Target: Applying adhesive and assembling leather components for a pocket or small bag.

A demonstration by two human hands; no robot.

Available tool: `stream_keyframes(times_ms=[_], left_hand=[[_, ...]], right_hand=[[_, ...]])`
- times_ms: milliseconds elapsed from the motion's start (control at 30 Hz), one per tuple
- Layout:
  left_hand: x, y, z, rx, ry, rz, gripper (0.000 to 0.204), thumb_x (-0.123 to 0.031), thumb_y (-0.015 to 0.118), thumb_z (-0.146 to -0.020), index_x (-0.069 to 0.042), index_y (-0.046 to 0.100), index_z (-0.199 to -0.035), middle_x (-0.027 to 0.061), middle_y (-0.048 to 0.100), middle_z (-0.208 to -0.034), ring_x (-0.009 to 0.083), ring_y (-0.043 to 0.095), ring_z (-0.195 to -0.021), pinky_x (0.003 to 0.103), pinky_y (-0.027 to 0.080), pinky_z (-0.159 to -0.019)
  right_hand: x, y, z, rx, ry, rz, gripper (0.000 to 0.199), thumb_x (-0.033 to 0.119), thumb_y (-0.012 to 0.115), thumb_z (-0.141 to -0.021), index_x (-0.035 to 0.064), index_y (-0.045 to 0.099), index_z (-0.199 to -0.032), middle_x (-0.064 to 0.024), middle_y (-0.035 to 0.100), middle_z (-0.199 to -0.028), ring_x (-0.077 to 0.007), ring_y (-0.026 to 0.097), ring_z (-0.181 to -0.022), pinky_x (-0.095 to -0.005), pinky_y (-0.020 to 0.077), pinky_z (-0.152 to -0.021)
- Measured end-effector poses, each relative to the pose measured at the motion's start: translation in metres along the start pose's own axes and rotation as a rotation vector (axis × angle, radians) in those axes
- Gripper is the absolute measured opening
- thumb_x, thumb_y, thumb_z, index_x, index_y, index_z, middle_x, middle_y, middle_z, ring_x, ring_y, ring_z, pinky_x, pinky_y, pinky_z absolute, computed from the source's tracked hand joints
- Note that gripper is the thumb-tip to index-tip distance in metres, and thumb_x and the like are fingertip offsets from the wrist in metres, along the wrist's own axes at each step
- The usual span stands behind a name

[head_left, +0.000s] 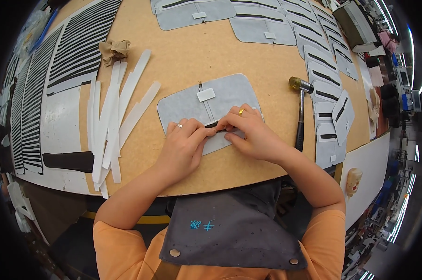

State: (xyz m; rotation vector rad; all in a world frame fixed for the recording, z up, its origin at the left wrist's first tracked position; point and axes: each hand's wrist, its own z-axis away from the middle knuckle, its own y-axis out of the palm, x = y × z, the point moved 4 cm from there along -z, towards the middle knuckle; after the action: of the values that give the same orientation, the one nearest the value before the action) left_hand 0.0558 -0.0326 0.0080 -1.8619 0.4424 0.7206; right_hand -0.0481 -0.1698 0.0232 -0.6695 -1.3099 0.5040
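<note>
A grey panel with rounded corners lies flat on the table in front of me. A white rectangular tag and a thin cord sit on its upper half. Across its lower part runs a narrow black strip, mostly covered by my fingers. My left hand pinches this strip from the left, fingertips bent down against the panel. From the right, my right hand closes thumb and fingers on the same strip, close beside the left fingertips. Exactly how the strip's edge meets the panel is hidden.
A mallet lies right of the panel. Rows of similar grey panels cover the far and right side. At left are long white strips, a black piece, black-striped sheets and a crumpled brown scrap.
</note>
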Motion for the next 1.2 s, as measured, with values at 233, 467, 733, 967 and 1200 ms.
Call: stream_keyframes(times_ms=[233, 467, 733, 967, 1200], left_hand=[[-0.001, -0.004, -0.003, -0.021, -0.025, 0.012, 0.019, -0.001, 0.062, -0.081, -0.008, 0.063, -0.099, 0.0049, 0.055, -0.087, 0.0229, 0.053, -0.081, 0.036, 0.034, -0.071], [0.001, -0.002, -0.001, 0.008, 0.006, 0.011, 0.017, -0.002, 0.062, -0.08, -0.007, 0.064, -0.097, 0.0054, 0.053, -0.085, 0.0228, 0.052, -0.079, 0.036, 0.034, -0.071], [0.0, -0.001, 0.0, 0.0, 0.001, 0.005, 0.019, -0.001, 0.062, -0.079, -0.008, 0.064, -0.097, 0.0044, 0.053, -0.084, 0.0219, 0.051, -0.078, 0.035, 0.034, -0.071], [-0.003, -0.002, 0.002, 0.032, 0.066, -0.092, 0.026, -0.002, 0.061, -0.074, -0.007, 0.065, -0.099, 0.0018, 0.054, -0.087, 0.0189, 0.052, -0.081, 0.034, 0.034, -0.073], [-0.01, -0.002, 0.001, 0.083, 0.198, -0.248, 0.028, -0.005, 0.059, -0.074, -0.007, 0.064, -0.102, 0.0001, 0.054, -0.089, 0.0175, 0.052, -0.086, 0.033, 0.035, -0.074]], right_hand=[[0.004, -0.002, 0.003, -0.061, -0.026, 0.032, 0.019, 0.003, 0.064, -0.079, 0.0104, 0.063, -0.097, -0.0016, 0.058, -0.085, -0.0213, 0.05, -0.087, -0.0352, 0.0347, -0.086], [0.005, -0.005, 0.001, -0.028, -0.03, 0.075, 0.02, 0.007, 0.064, -0.081, 0.0123, 0.063, -0.1, -0.0009, 0.061, -0.087, -0.0227, 0.052, -0.091, -0.0383, 0.0351, -0.082], [0.006, -0.002, 0.006, -0.093, -0.101, 0.113, 0.018, 0.004, 0.066, -0.078, 0.0113, 0.066, -0.094, -0.0004, 0.06, -0.086, -0.0218, 0.052, -0.088, -0.0357, 0.0365, -0.081], [0.012, 0.003, 0.01, -0.16, -0.231, 0.352, 0.017, 0.008, 0.064, -0.076, 0.011, 0.065, -0.092, 0.0019, 0.06, -0.089, -0.018, 0.054, -0.091, -0.0368, 0.0367, -0.081], [0.036, 0.02, 0.021, -0.117, -0.375, 0.777, 0.017, 0.012, 0.062, -0.076, 0.0086, 0.065, -0.092, -0.0026, 0.059, -0.096, -0.0179, 0.055, -0.091, -0.039, 0.0381, -0.085]])
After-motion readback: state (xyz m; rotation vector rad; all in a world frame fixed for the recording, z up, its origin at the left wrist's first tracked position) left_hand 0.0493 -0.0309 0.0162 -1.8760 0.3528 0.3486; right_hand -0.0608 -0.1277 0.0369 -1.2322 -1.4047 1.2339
